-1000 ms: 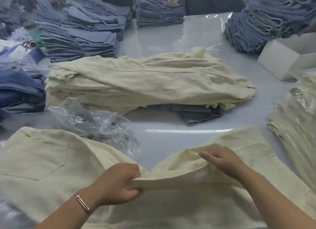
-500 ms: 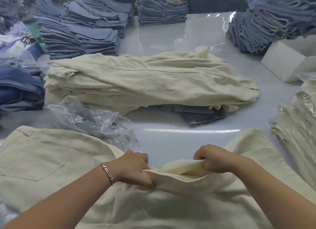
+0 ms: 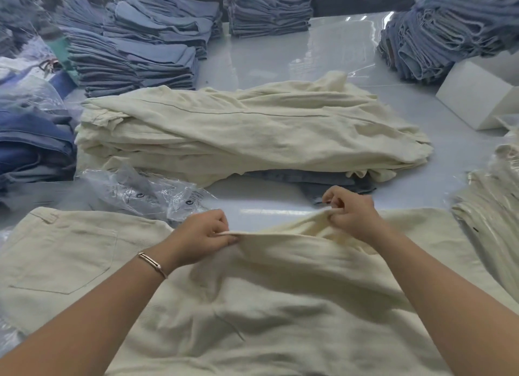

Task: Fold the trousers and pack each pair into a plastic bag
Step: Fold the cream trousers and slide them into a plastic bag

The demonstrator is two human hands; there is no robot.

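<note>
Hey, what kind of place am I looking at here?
Probably a garment packing workshop: tall stacks of folded jeans, a pile of cream trousers on a big table, and loose plastic bags.

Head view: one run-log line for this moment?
step: folding | left hand: pinches cream trousers fold edge | right hand: pinches same edge | plastic bags: loose, unused

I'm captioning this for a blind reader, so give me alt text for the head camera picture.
Both hands, left hand and right hand, pinch a fold of cream trousers spread on a white table. Behind lie a pile of cream trousers, crumpled plastic bags and stacks of jeans.
</note>
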